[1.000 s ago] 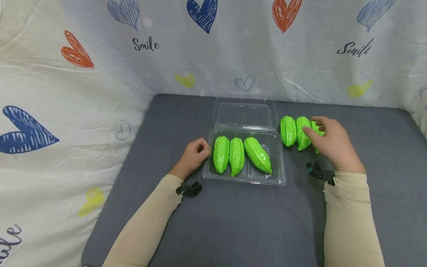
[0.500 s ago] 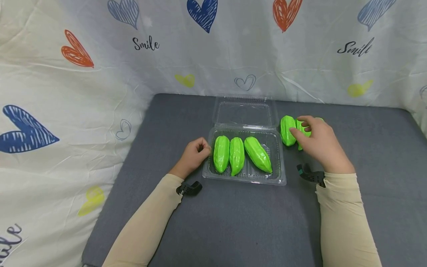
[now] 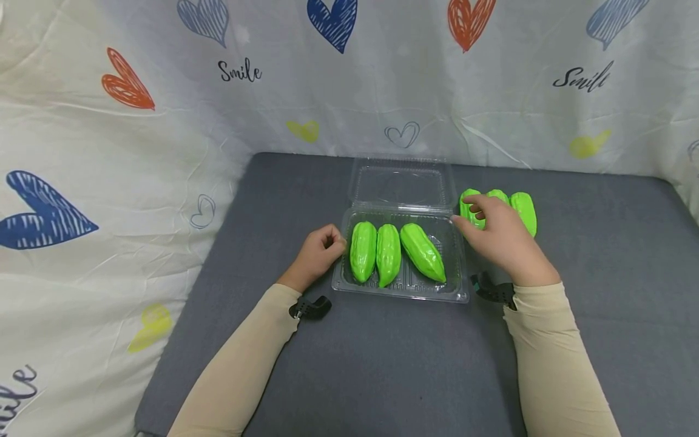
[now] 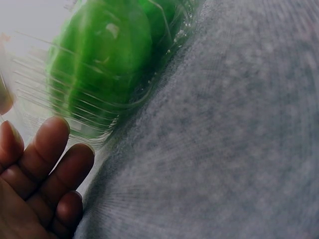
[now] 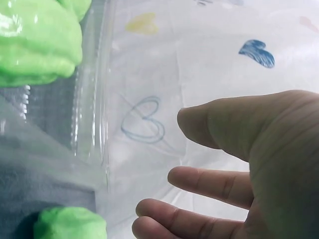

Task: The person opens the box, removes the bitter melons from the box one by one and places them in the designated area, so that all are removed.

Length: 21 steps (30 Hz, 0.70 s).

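A clear plastic clamshell container [image 3: 401,295] lies with its lid [image 3: 403,185] folded back. Inside, three glossy green ridged fruits with pointed ends lie side by side: a left one [image 3: 363,252], a middle one [image 3: 389,255] and a tilted right one [image 3: 422,252]. My left hand [image 3: 319,255] holds the container's left rim between thumb and curled fingers, and its fingertips [image 4: 79,152] show by the ribbed wall. My right hand [image 3: 505,237] hovers near the right rim, thumb and fingers spread with nothing between them. It partly covers three more fruits, the rightmost fruit [image 3: 524,212] showing best.
Grey cloth covers the table [image 3: 382,364]. Behind it and on the left hangs a white curtain [image 3: 355,91] printed with hearts and "Smile". A black wrist strap [image 3: 309,308] sits at the left cuff, and another strap [image 3: 493,289] at the right.
My right hand has moved left, from over the rightmost loose fruit to beside the container's right rim, uncovering that fruit. The left hand, container and fruits have stayed put.
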Available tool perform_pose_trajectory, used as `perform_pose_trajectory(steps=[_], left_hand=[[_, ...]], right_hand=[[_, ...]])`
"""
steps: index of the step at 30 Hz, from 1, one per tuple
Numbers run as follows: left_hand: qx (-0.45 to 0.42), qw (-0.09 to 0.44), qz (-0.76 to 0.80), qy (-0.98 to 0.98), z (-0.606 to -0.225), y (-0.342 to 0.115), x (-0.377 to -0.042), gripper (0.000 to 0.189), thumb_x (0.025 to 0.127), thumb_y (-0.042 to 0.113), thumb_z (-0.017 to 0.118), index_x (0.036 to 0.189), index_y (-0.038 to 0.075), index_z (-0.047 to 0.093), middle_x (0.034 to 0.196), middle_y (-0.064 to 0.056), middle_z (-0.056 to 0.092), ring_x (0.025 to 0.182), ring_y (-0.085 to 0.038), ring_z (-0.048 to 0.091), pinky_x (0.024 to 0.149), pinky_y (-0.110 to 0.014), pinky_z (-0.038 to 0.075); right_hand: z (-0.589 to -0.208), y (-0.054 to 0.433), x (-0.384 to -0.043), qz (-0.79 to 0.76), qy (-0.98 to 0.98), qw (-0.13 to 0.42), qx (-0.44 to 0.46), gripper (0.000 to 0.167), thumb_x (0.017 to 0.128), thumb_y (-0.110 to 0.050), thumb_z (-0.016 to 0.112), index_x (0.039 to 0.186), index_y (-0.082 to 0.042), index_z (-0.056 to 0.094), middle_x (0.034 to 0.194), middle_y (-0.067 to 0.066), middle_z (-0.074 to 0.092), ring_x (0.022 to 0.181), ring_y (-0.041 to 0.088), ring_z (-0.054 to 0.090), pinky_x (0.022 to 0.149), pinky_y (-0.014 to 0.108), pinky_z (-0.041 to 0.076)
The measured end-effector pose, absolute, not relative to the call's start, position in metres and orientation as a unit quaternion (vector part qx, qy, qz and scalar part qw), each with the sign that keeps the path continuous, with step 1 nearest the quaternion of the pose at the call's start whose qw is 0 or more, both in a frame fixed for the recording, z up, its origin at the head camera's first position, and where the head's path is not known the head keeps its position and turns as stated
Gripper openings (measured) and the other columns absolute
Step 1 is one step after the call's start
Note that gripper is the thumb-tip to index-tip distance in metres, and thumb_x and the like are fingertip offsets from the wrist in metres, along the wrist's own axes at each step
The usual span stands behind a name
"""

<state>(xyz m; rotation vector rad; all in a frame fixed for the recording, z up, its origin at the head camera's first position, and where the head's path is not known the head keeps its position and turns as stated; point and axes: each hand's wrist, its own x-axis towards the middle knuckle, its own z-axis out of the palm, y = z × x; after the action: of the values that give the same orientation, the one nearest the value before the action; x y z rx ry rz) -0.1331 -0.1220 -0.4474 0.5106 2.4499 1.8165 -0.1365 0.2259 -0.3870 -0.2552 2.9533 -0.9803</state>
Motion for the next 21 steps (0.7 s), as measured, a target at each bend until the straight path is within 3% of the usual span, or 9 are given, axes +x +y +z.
perform_pose_trajectory(steps=[21], left_hand=[[0.167, 0.029, 0.592, 0.788, -0.449, -0.123, -0.134, 0.021, 0.093, -0.007, 0.056, 0.076, 0.005, 0.051, 0.072, 0.002, 0.049, 0.066, -0.009, 0.045, 0.065, -0.025, 0.039]], right_hand=[[-0.378, 0.204, -0.128, -0.317, 0.941, 0.063, -0.1, 0.059, 0.105, -0.035, 0.061, 0.151, 0.0, 0.049, 0.138, 0.027, 0.058, 0.127, 0.046, 0.056, 0.099, 0.063, 0.047]])
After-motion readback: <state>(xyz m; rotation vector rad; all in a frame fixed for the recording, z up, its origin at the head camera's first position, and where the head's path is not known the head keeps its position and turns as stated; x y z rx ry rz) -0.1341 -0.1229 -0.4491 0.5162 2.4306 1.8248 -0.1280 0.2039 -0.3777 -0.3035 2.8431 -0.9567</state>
